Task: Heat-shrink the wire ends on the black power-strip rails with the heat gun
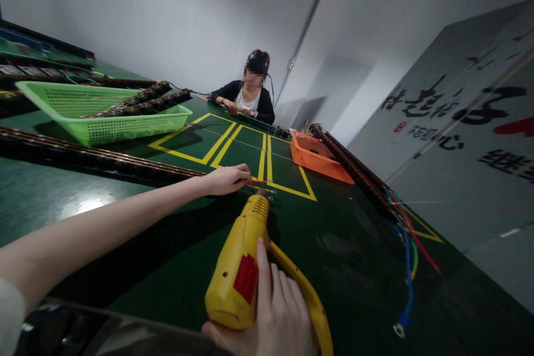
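Note:
My right hand (280,306) is wrapped round a yellow heat gun (238,261), its index finger lying along the body beside a red label. The gun's nozzle (261,193) points away from me, close to the wire ends. Thumb and fingers of my left hand (229,179) pinch several wires; a red wire (259,182) and others with metal terminals (272,192) stick out to the right. Leftward from that hand runs a long dark strip assembly (104,160) on the green table (167,267). How the fingers grip each wire is hidden.
A green basket (137,129) holding dark strips stands at the left. At the right, an orange basket (323,166) has long strips (359,172) leaning across it, with loose wires (411,267) hanging. Yellow tape (227,142) marks the table. A co-worker (250,92) sits at the far side.

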Available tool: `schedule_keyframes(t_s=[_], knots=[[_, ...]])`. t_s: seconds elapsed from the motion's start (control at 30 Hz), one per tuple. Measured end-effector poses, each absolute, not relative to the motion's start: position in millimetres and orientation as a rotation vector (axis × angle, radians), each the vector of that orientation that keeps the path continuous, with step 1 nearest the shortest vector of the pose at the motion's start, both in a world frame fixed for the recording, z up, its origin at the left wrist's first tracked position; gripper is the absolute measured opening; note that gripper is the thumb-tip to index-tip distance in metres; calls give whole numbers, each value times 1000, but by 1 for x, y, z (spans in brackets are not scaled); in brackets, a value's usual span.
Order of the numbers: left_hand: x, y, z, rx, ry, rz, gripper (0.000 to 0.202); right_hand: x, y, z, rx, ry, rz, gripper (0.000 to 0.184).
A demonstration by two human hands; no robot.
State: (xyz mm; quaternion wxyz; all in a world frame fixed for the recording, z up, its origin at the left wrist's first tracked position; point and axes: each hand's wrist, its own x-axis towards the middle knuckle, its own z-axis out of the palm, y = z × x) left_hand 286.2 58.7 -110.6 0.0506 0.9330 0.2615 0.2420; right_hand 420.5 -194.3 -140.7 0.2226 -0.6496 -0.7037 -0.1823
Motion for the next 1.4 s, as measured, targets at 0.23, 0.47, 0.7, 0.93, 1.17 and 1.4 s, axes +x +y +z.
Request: schedule_keyframes(t_s=[0.23,0.47,0.7,0.93,1.17,1.4], knots=[[289,61,-117,2840,728,693,35,407,-192,-142,-1716,-1984,-489,119],[293,57,-115,2855,795,629,30,412,-194,-138,-1730,-1991,-401,118],[293,59,-117,2730,830,541,25,428,-199,-132,-1760,-2010,-362,120],[291,72,-123,2557,559,629,18,449,-204,-136,-1726,-2008,-488,114],[289,68,-119,2467,413,743,11,454,-204,-141,-1685,-2010,-604,119],[288,59,-114,2458,490,733,14,454,-202,-137,-1620,-2057,-729,119]])
